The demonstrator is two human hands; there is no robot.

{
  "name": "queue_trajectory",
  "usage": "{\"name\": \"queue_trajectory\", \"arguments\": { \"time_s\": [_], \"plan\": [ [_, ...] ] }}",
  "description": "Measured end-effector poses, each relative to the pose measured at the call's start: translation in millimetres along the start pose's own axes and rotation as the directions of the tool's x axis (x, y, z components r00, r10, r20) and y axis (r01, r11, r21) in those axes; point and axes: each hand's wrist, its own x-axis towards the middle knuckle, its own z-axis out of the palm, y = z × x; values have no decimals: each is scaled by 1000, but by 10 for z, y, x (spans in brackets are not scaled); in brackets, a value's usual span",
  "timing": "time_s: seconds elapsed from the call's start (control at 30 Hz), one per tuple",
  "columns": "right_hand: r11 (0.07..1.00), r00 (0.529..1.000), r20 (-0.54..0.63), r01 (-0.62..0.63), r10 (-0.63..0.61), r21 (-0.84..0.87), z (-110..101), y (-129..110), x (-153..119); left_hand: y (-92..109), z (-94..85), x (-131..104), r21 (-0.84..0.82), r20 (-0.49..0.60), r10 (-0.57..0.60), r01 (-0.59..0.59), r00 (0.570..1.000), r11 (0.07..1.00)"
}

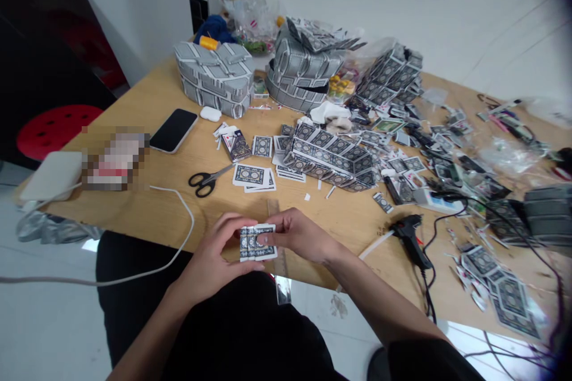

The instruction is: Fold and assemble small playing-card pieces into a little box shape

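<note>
Several overlapping playing cards (250,245) with dark patterned backs are held between both hands near the table's front edge. My left hand (217,256) grips their left side, its thumb and fingers at the top and bottom edges. At the right side, my right hand (300,234) pinches the cards with its fingers over the face. A clear ruler (282,286) lies under the right hand and sticks out past the table edge. Beyond the hands are loose cards (251,175) and black-handled scissors (204,183).
A folded-card structure (333,158) stands mid-table, with larger ones (217,74) behind. At right lie a black glue gun (410,239), cords and card scraps. A phone (174,130) and white cable (190,214) are at left.
</note>
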Motion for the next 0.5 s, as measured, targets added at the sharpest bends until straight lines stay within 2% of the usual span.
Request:
{"name": "queue_trajectory", "arguments": {
  "time_s": [0.23,0.4,0.5],
  "plan": [
    [998,998,-53,39,-41,-50,-16,92,9,-9,38,7,43,-11,12,-11,1000,999],
    [996,996,-61,59,-63,-68,-48,151,44,-45,50,26,140,19,38,-40,999,989],
    [991,990,-96,90,-99,-99,-63,165,64,-80,58,60,216,36,89,-95,995,972]
  ]
}}
